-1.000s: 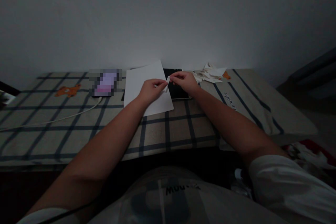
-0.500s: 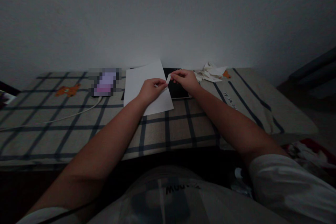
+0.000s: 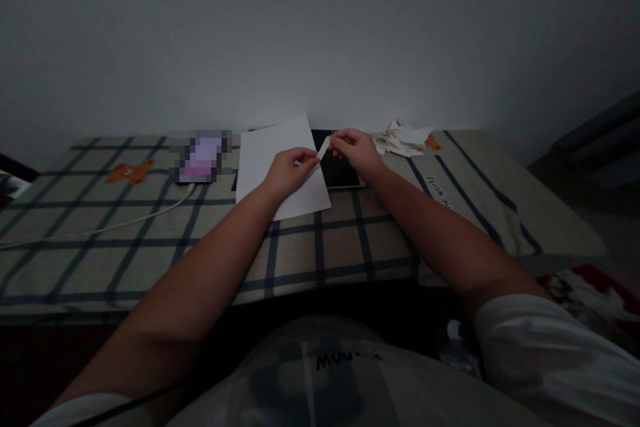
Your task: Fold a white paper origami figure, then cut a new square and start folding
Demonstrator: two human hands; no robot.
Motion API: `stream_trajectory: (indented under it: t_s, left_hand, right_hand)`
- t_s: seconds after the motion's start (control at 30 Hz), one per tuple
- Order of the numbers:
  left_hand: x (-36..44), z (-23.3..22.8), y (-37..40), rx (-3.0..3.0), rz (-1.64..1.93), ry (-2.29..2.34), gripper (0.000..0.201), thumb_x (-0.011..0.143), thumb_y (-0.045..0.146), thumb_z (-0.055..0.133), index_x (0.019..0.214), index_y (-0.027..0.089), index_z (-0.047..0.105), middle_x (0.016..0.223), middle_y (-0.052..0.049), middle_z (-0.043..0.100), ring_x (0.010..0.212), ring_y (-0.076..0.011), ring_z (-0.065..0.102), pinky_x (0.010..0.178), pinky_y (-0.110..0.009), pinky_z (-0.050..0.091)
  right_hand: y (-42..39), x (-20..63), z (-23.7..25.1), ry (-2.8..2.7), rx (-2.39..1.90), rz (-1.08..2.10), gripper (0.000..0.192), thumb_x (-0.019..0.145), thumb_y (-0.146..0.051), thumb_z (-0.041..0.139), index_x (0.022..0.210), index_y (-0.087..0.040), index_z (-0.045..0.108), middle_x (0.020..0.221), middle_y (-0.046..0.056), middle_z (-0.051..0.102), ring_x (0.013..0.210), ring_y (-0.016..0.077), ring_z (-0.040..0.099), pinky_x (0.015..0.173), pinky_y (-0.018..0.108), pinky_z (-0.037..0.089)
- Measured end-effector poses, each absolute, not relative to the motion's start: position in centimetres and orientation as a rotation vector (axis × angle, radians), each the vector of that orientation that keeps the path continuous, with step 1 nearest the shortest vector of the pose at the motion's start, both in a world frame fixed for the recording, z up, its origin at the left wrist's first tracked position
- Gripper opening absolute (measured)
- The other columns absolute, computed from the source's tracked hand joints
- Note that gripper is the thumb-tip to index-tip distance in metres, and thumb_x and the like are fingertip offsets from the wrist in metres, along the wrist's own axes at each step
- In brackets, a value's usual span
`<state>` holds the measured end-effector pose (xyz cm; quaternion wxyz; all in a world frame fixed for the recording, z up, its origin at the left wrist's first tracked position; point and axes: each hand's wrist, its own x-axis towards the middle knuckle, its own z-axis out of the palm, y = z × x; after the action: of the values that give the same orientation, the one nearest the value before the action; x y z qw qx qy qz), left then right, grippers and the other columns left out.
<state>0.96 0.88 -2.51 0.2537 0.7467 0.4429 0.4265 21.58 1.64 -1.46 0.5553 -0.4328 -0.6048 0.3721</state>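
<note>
Above the white sheet point(image 3: 265, 159), a paper strip point(image 3: 323, 147) spans both hands — left grip point(image 3: 289, 170) and right grip point(image 3: 354, 148) each pinching an end.

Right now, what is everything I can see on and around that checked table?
paper strip: one, white, pinched between both hands above the sheet
paper sheet: one, white, flat at table's middle, far side
tablet: one, dark, right of the sheet, partly under it
phone: one, lit pinkish screen, left of the sheet
cable: one, white, from the phone toward the left edge
crumpled paper: one pile, whitish, far right
tablecloth: one, beige with dark blue checks
left hand: one, fingers on the strip
right hand: one, fingers on the strip
</note>
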Motion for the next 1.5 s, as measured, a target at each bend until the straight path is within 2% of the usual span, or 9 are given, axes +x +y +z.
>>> stream_trajectory:
  t_s: [0.13,0.33,0.43,0.63,0.87,1.07,1.4,1.5]
  left_hand:
    - [0.96,-2.53,0.99,2.022,1.193,1.199,0.019,0.094,0.032,0.073,0.101,0.019,0.085,0.102,-0.008,0.085,0.091,-0.0209,0.075,0.085,-0.032,0.059]
    - [0.91,-2.40,0.81,2.064,1.208,1.192,0.027,0.098,0.023,0.069,0.120,0.021,0.084,0.111,-0.007,0.085,0.098,-0.0193,0.076,0.088,-0.031,0.058]
    - [0.85,-2.46,0.78,2.094,1.214,1.213,0.024,0.098,0.022,0.071,0.117,0.023,0.086,0.111,-0.007,0.085,0.097,-0.0190,0.075,0.090,-0.032,0.058]
    - [0.86,-2.68,0.82,2.095,1.207,1.234,0.027,0.091,0.024,0.082,0.118,0.023,0.087,0.107,-0.007,0.086,0.089,-0.0191,0.073,0.085,-0.034,0.058]
    - [0.87,-2.70,1.05,2.042,1.225,1.239,0.032,0.089,0.022,0.083,0.120,0.021,0.085,0.097,-0.006,0.084,0.086,-0.0180,0.071,0.087,-0.035,0.058]
    - [0.81,-2.47,0.82,2.055,1.212,1.082,0.051,0.088,0.024,0.082,0.139,0.022,0.078,0.092,-0.003,0.082,0.069,-0.0125,0.061,0.073,-0.029,0.054]
    - [0.61,-2.26,1.10,2.071,1.181,1.011,0.036,0.092,0.024,0.077,0.127,0.023,0.082,0.093,-0.004,0.082,0.075,-0.0141,0.068,0.076,-0.029,0.055]
    - [0.56,-2.25,0.89,2.128,1.156,1.031,0.032,0.093,0.026,0.076,0.123,0.022,0.084,0.101,-0.006,0.084,0.077,-0.0143,0.067,0.077,-0.030,0.056]
  right_hand:
    - [1.83,21.57,-1.46,-1.406,-1.074,0.922,0.019,0.092,-0.035,0.079,0.084,-0.023,0.068,0.081,0.001,0.076,0.068,0.0122,0.062,0.064,0.026,0.050]
    - [1.80,21.37,-1.25,-1.337,-1.131,0.942,0.016,0.095,-0.025,0.075,0.082,-0.023,0.066,0.075,-0.002,0.074,0.064,0.0100,0.061,0.058,0.021,0.047]
    - [1.71,21.24,-1.20,-1.314,-1.141,0.950,0.015,0.096,-0.021,0.073,0.082,-0.023,0.066,0.074,-0.002,0.074,0.063,0.0097,0.061,0.057,0.021,0.046]
    - [1.55,21.22,-1.05,-1.312,-1.124,0.936,0.017,0.096,-0.016,0.071,0.081,-0.022,0.067,0.073,-0.002,0.074,0.062,0.0096,0.060,0.058,0.022,0.046]
    - [1.75,21.31,-1.27,-1.314,-1.096,0.936,0.015,0.096,-0.017,0.071,0.083,-0.022,0.068,0.074,-0.002,0.074,0.062,0.0098,0.062,0.058,0.023,0.046]
    - [2.18,21.69,-1.68,-1.344,-1.109,0.879,0.016,0.093,-0.018,0.074,0.079,-0.023,0.067,0.074,-0.001,0.074,0.064,0.0111,0.063,0.062,0.025,0.050]
    - [1.97,21.47,-1.56,-1.348,-1.142,0.815,0.013,0.092,-0.023,0.075,0.080,-0.021,0.070,0.078,0.001,0.075,0.069,0.0129,0.065,0.071,0.028,0.056]
    - [2.10,21.70,-1.68,-1.363,-1.143,0.823,0.013,0.092,-0.025,0.075,0.081,-0.021,0.071,0.080,0.002,0.076,0.069,0.0129,0.066,0.071,0.028,0.056]
